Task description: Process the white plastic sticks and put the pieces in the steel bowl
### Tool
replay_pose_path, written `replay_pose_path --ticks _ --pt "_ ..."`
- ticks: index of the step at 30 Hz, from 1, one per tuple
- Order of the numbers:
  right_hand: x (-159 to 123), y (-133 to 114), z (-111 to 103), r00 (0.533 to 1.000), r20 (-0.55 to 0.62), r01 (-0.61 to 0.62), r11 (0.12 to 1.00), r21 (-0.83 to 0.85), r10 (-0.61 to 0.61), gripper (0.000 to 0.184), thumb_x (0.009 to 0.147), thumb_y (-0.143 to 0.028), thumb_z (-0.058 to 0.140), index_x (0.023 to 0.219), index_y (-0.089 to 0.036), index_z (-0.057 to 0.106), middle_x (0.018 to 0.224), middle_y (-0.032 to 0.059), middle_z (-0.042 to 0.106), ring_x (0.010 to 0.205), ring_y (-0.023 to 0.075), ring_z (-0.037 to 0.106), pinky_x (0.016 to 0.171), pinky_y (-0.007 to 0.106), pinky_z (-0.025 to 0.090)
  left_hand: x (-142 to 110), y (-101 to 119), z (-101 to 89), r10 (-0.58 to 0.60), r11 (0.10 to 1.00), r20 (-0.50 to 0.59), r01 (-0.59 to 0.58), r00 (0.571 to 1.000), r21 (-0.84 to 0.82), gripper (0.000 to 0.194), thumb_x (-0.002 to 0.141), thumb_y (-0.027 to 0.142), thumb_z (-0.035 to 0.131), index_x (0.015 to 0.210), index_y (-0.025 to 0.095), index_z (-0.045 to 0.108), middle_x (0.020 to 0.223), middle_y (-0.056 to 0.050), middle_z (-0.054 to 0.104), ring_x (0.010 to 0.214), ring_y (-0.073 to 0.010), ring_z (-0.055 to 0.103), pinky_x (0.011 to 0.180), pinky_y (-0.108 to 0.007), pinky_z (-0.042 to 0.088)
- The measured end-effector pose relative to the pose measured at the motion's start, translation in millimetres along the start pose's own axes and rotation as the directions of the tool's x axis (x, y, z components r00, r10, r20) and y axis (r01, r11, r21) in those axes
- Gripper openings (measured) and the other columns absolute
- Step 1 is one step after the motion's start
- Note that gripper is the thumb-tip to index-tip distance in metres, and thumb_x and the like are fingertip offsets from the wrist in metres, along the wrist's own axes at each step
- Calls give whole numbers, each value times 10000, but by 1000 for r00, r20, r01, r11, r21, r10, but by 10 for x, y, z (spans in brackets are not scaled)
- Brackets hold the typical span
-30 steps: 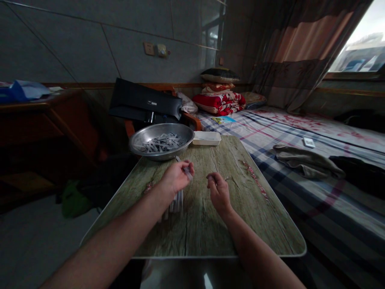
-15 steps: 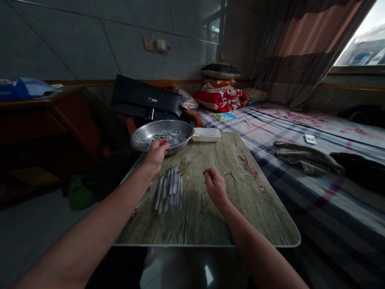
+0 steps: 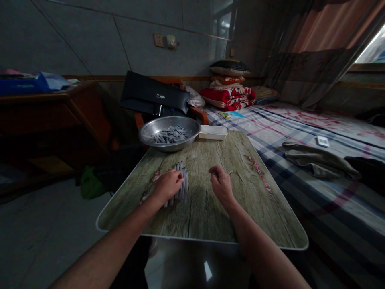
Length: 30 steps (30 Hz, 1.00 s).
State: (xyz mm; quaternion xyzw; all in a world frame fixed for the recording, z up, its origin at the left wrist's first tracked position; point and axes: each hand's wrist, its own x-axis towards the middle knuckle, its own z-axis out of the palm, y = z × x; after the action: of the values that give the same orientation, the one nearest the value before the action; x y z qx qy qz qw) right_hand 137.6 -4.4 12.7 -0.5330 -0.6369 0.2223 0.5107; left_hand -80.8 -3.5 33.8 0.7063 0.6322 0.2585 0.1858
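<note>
My left hand (image 3: 170, 184) is over a pile of slim, translucent pen-like tubes (image 3: 185, 185) on the table, covering part of them. Its fingers are curled together, and whatever they may hold is hidden. To the right, my right hand (image 3: 221, 182) rests low over the tabletop with fingers closed; I cannot make out anything in it. Beyond the pile stands a wide metal bowl (image 3: 170, 145) with many small whitish and dark pieces (image 3: 173, 135) inside. A shallow white tray (image 3: 213, 136) sits beside the bowl.
The wood-patterned table (image 3: 204, 220) has a pale rim. A bed with a plaid sheet (image 3: 255, 128) lies along the right side. Behind the bowl a black monitor (image 3: 153, 94) leans on a wooden chair (image 3: 200, 115). A wooden desk (image 3: 81, 104) stands at the left.
My left hand has come back from the bowl's near rim to the tube pile. My right hand has barely moved over the table. The view has turned slightly left.
</note>
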Motion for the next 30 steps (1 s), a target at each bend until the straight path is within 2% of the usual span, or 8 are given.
replay_pose_path --ticks 2,5,8,10,15,21,26,30 --pt "0 -4 -3 1000 9 6 1000 -12 -5 214 736 -178 426 806 -197 627 633 11 607 590 173 541 615 279 393 -21 56 134 -30 1000 -8 30 1000 -9 179 717 245 690 594 225 562 780 -67 616 872 -272 602 874 -367 414" --pt "0 -3 -1 1000 24 13 1000 -27 -12 212 741 -175 425 801 -197 627 632 12 606 588 172 538 618 278 390 -58 98 322 -68 971 -50 55 996 -232 341 637 210 779 513 232 463 713 -70 544 1001 -342 573 943 -406 372" --pt "-7 1 7 999 32 32 999 -35 -31 210 743 -172 427 798 -198 628 640 13 608 600 172 541 630 277 394 -91 142 421 -100 887 -49 67 994 -456 372 604 168 802 515 237 447 721 -83 527 1134 -386 515 966 -414 352" --pt "-13 6 14 999 33 44 998 -38 -43 209 746 -168 427 795 -199 628 644 12 607 609 171 545 641 276 398 -110 197 429 -118 864 -42 82 992 -497 349 612 157 794 545 239 461 770 -101 554 1195 -402 480 986 -424 347" --pt "-17 17 23 998 44 44 998 -40 -42 211 747 -164 430 795 -206 631 651 9 608 617 168 551 650 271 405 -130 331 392 -112 905 -40 85 993 -417 300 623 164 773 613 251 487 862 -109 611 1220 -398 486 1057 -464 338" --pt "-20 -5 12 997 69 35 998 -43 -32 207 747 -161 434 798 -201 630 632 6 593 612 167 546 644 273 402 -36 329 444 -108 974 -10 103 994 -200 456 577 185 762 484 247 320 654 -101 550 1093 -420 581 916 -452 427" --pt "-24 10 54 991 126 -60 997 51 53 184 746 -179 450 837 -201 608 657 -1 580 620 160 536 624 272 411 48 345 398 -113 990 39 116 993 -85 312 562 182 722 459 237 432 551 -52 540 821 -331 636 776 -391 423" --pt "-7 17 83 945 239 -299 882 364 222 180 771 -258 473 912 -198 566 721 1 559 636 155 545 586 270 440 75 335 358 -88 888 144 143 986 -436 137 655 307 661 600 209 582 585 -18 577 603 -197 550 614 -303 380"
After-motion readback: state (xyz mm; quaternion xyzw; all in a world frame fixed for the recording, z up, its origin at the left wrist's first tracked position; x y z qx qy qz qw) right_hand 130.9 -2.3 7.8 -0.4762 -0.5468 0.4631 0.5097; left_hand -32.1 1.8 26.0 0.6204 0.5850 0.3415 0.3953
